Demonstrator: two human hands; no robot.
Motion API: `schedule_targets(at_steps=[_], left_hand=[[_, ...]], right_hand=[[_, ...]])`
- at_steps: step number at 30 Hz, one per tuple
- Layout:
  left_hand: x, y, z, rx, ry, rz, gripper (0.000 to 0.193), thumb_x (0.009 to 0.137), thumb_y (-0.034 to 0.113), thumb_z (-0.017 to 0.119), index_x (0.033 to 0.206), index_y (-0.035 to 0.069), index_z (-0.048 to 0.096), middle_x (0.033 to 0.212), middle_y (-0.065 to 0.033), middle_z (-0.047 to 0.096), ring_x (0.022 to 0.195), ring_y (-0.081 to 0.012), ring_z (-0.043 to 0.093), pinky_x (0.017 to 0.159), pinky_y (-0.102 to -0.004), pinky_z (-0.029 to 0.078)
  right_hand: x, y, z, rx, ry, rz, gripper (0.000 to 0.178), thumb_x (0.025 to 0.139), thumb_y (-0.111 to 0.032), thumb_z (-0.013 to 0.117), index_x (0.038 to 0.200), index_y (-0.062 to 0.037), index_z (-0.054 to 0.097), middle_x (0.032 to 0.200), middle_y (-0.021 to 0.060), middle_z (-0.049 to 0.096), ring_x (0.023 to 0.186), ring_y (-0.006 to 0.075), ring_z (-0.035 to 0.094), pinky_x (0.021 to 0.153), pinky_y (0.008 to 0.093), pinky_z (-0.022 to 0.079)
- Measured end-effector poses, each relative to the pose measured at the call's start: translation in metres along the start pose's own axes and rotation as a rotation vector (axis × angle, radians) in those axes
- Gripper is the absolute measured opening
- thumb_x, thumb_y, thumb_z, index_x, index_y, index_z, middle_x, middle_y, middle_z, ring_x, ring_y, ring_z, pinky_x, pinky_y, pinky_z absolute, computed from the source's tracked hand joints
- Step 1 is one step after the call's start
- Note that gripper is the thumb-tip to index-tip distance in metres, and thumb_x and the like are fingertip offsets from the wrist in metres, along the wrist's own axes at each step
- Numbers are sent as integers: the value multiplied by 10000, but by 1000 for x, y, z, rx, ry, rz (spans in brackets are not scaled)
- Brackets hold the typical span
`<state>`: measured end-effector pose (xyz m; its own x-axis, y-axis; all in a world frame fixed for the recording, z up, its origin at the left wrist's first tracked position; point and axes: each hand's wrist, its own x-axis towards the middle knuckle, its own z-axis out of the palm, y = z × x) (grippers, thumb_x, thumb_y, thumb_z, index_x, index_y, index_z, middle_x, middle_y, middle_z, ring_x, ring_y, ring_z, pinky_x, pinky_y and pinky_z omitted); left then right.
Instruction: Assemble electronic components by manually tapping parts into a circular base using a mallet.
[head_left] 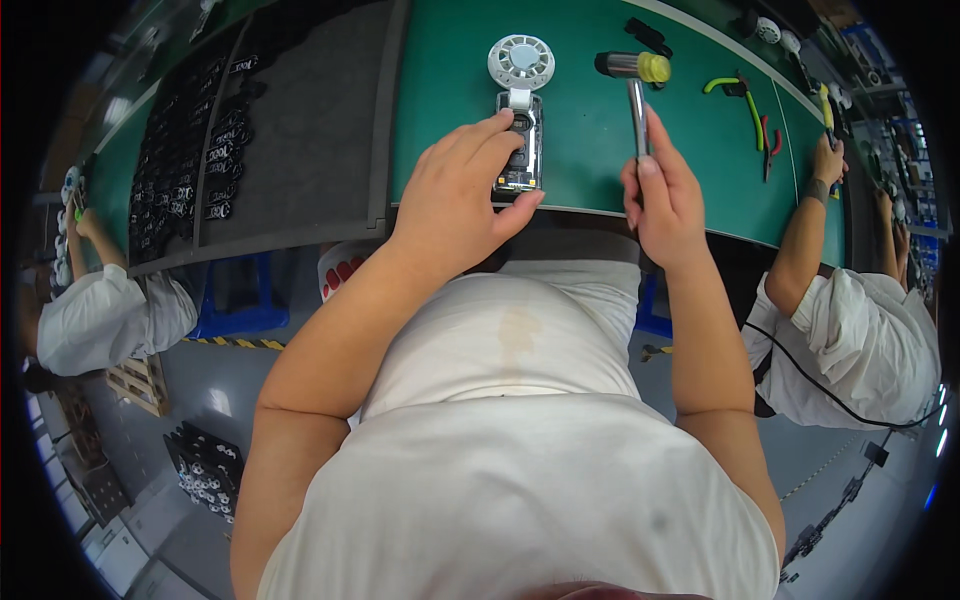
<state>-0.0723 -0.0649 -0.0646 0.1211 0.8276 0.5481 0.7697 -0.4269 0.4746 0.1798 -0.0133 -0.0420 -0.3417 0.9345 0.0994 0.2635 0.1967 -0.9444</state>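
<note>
On the green tabletop in front of me lies a small handheld fan (521,63) with a white round head and a dark, clear-cased body. My left hand (460,180) grips this body from the left, fingers over its face and thumb at the lower end. A mallet (638,105) with a shiny handle, one black end and one yellow end is held upright in my right hand (662,195). Its head hovers to the right of the fan, apart from it.
Green-handled pliers (742,90) and a red-handled tool (769,150) lie to the right, with a black part (648,37) beyond the mallet. A dark tray (300,130) at left holds many black parts. Co-workers sit on both sides, one at right holding a yellow-handled tool (827,112).
</note>
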Motion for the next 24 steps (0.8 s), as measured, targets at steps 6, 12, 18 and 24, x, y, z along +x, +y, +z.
schedule_targets(at_steps=[6,12,18,24], left_hand=[[0,1,3,-10,21,-34,512,787,215,885,1230,43,695,1442,-155,674,1180,-329,688,1033,-397,548],[-2,-2,2,-12,24,-27,536,781,221,890,1250,47,700,1449,-160,669,1162,-332,694,1005,-396,562],[0,-1,1,-20,25,-57,580,773,229,899,1290,56,701,1457,-168,665,1141,-334,704,981,-391,574],[0,-1,1,-5,48,-34,562,768,235,906,1267,56,720,1459,-173,664,1125,-336,711,966,-391,580]], right_hand=[[3,7,-1,-29,-15,-45,545,1126,-79,439,1671,-89,451,812,17,560,585,79,445,532,192,394],[5,-14,-3,-56,-72,94,535,1114,-63,454,1648,-74,486,833,35,602,609,109,482,564,232,412],[3,-35,3,-367,-230,-88,529,1090,-46,481,1617,-52,521,845,53,655,659,154,527,621,299,433],[7,-32,4,-434,-248,-146,530,1078,-38,487,1606,-44,531,826,51,660,673,159,530,637,313,428]])
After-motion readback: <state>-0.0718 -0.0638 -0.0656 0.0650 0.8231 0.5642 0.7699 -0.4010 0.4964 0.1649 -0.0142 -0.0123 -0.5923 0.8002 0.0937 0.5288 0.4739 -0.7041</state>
